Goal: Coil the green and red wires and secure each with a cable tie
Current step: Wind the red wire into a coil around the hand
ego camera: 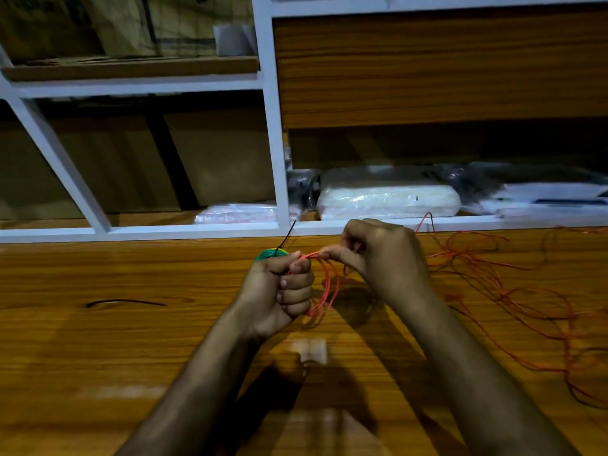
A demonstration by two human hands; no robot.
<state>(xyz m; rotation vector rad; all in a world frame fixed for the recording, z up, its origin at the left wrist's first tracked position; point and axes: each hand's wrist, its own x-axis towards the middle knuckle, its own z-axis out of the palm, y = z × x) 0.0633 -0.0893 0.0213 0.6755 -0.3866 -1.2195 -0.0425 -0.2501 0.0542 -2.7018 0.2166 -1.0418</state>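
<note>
Above the wooden table, the left hand grips red wire loops while the right hand pinches the strand — the tied green coil sits just behind the left hand.

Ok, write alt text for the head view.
Two hands wind red wire into loops over a wooden table: left hand grips the loops, right hand pinches the strand. Loose wire trails right; a green coil and black tie lie nearby.
</note>
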